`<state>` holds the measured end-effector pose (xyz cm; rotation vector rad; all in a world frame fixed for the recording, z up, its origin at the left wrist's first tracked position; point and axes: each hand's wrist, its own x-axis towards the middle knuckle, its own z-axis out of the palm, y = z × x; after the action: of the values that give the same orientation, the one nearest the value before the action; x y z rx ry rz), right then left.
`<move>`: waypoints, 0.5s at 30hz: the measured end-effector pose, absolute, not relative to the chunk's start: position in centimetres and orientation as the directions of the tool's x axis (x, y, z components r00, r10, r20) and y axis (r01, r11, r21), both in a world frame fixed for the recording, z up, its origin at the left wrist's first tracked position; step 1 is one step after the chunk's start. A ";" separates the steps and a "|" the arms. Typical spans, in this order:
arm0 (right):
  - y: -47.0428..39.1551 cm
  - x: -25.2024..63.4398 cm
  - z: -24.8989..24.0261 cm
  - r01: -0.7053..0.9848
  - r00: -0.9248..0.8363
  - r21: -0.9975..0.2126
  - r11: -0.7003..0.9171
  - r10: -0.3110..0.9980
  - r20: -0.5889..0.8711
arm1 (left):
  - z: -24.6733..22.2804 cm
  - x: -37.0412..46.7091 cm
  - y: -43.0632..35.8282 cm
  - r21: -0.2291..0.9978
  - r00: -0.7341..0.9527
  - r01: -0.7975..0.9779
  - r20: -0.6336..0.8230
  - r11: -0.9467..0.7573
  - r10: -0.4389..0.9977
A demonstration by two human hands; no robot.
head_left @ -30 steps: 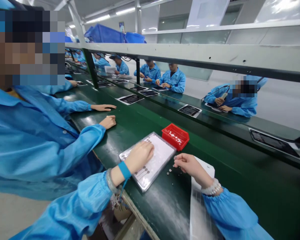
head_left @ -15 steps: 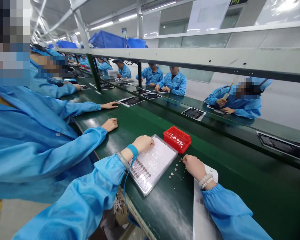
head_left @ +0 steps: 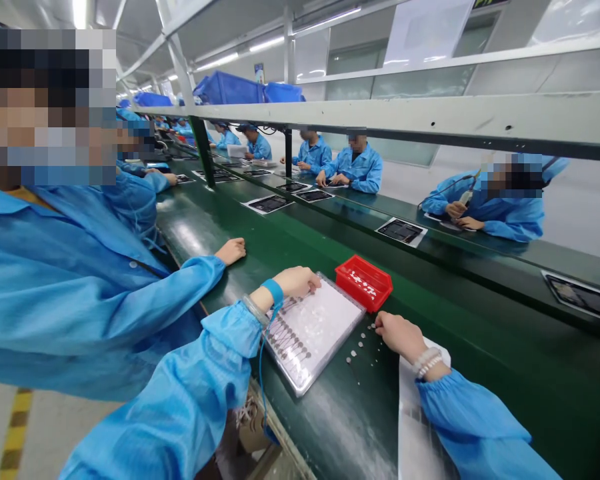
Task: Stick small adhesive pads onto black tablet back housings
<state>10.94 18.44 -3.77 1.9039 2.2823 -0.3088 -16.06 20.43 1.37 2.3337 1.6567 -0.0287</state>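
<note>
A flat pad with a white sheet (head_left: 325,320) lies on the green bench, with several small grey round parts on thin leads (head_left: 293,337) lined up along its left side. Over the pad's far left part is my left hand (head_left: 296,283), its fingers bent and closed; what they hold, if anything, is hidden. My right hand (head_left: 399,333) rests right of the pad, fingertips pinched together at a loose row of small pale discs (head_left: 353,353) on the bench. I cannot make out whether a disc is between them. Beyond both hands sits a red bin (head_left: 364,283) containing small white pieces.
A white sheet (head_left: 420,427) lies under my right forearm. At my left, a co-worker's hand (head_left: 231,251) rests on the bench. Dark panels on white sheets (head_left: 401,231) lie along the line. A shelf beam (head_left: 405,113) crosses above, and people sit opposite.
The view has swung a little to the left. The co-worker's farther hand has left the bench. My left hand has shifted slightly over the pad; my right hand stays by the discs.
</note>
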 end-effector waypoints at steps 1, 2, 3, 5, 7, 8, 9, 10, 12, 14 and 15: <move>18.4 10.9 -3.7 0.983 -0.183 -0.057 0.175 0.950 -0.251 | 1.4 -16.2 20.6 0.191 0.314 0.940 -0.151 -0.284 0.937; 18.4 10.9 -3.6 0.983 -0.184 -0.055 0.176 0.949 -0.255 | 1.3 -16.2 20.8 0.164 0.282 0.951 -0.120 -0.261 0.952; 18.4 10.9 -3.6 0.983 -0.184 -0.052 0.176 0.949 -0.258 | 1.2 -16.1 21.1 0.136 0.252 0.961 -0.088 -0.239 0.964; 18.4 10.9 -3.5 0.983 -0.182 -0.047 0.176 0.948 -0.262 | 0.5 -15.7 21.5 0.086 0.205 0.976 -0.025 -0.202 0.978; 18.5 10.9 -3.5 0.984 -0.180 -0.045 0.175 0.947 -0.265 | -0.3 -15.0 22.0 0.047 0.174 0.983 0.032 -0.176 0.984; 18.5 10.9 -3.5 0.984 -0.180 -0.044 0.174 0.947 -0.266 | -0.7 -14.6 22.3 0.032 0.163 0.986 0.056 -0.165 0.985; 18.5 10.9 -3.4 0.984 -0.179 -0.044 0.173 0.947 -0.267 | -1.1 -14.3 22.5 0.021 0.155 0.987 0.075 -0.157 0.985; 18.5 10.9 -3.4 0.984 -0.178 -0.045 0.172 0.947 -0.268 | -1.4 -14.1 22.8 0.012 0.148 0.989 0.090 -0.149 0.985; 18.5 10.9 -3.4 0.984 -0.178 -0.049 0.171 0.946 -0.270 | -1.7 -13.8 23.2 0.004 0.143 0.990 0.106 -0.144 0.984; 18.4 10.9 -3.4 0.984 -0.179 -0.057 0.170 0.946 -0.270 | -1.8 -13.8 23.5 0.006 0.149 0.989 0.105 -0.150 0.983; 18.3 10.9 -3.4 0.984 -0.180 -0.063 0.169 0.947 -0.268 | -1.8 -13.8 23.5 0.011 0.154 0.988 0.100 -0.156 0.983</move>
<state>10.92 18.32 -3.36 1.8953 2.2685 -0.3316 -13.75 23.51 -1.82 2.4285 2.0768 0.1330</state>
